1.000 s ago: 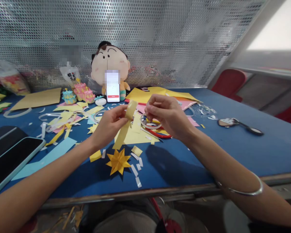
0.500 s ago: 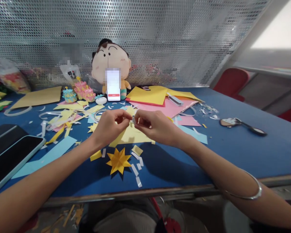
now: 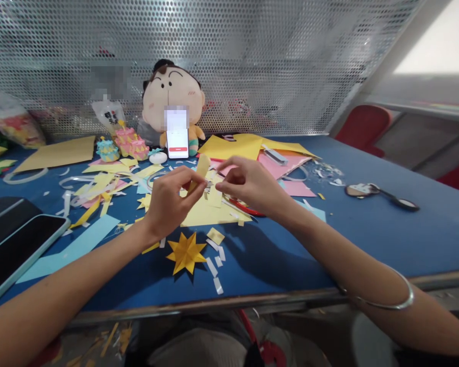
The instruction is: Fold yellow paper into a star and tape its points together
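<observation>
Pinched in my left hand (image 3: 172, 201) is a small pale yellow paper piece (image 3: 203, 165) that stands up above the fingertips. My right hand (image 3: 252, 184) is just to its right, thumb and forefinger apart with a narrow gap; whether a tiny scrap sits at its fingertips is too small to tell. Beneath both hands lies a pale yellow sheet (image 3: 199, 216). Red-handled scissors (image 3: 247, 208) rest on it, partly hidden by my right hand. An orange-yellow folded paper star (image 3: 186, 253) lies nearer the table's front edge, beside white paper strips (image 3: 218, 285).
A lit phone (image 3: 178, 135) leans on a plush doll (image 3: 173, 94) at the back. Coloured sheets (image 3: 229, 150) and a stapler-like tool (image 3: 275, 155) lie behind my right hand. Paper scraps (image 3: 99, 186) and a dark phone (image 3: 23, 250) are at left; a spoon-shaped object (image 3: 403, 204) is at right.
The hands have moved slightly apart. The yellow piece now stands upright in my left hand, and the red scissor handles show under my right hand.
</observation>
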`<state>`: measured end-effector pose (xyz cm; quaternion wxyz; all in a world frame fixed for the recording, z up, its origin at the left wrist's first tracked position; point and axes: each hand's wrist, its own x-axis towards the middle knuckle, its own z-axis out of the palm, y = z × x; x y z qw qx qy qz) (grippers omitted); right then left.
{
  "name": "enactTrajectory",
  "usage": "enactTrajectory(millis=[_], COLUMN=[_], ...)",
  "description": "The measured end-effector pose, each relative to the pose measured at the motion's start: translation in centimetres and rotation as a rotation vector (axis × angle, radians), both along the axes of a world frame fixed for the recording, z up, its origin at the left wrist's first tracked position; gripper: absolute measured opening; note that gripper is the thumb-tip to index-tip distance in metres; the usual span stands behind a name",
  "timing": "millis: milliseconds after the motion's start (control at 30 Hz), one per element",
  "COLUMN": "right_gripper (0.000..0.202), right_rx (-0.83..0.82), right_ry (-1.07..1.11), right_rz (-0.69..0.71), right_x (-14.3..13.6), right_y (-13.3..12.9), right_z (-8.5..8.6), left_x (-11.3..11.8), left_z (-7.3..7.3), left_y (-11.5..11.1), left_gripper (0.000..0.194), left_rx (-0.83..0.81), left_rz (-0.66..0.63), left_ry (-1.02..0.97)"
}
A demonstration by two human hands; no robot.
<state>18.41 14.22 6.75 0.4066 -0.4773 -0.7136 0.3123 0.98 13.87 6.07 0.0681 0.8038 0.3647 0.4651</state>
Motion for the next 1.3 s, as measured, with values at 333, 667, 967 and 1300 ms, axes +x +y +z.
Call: enactTrajectory(millis=[333, 667, 967, 1300], right_gripper=[0.013, 0.017, 0.024, 0.009], right_rx=[-0.243, 0.109, 0.279, 0.286], right_ry=[0.405, 0.174, 0.237, 0.13], right_rz=[0.232, 0.104, 0.003, 0.106], right_x=[-0.7, 0.4, 1.7, 0.8], right_y=[-0.6, -0.2, -0.1, -0.6], right_z=[-0.1, 0.8, 1.5, 0.8], left_x=[-0.1, -0.1, -0.3, 0.0], left_z=[-0.5, -0.9, -0.2, -0.3], left_y=[0.3, 0.5, 1.2, 1.0], left_gripper=[0.014, 0.026, 0.073, 0.052], left_rx=[-0.1, -0.206, -0.511, -0.782], left_rz=[-0.076, -0.107, -0.305, -0.368], left_ry=[-0.123, -0.117, -0.347, -0.295])
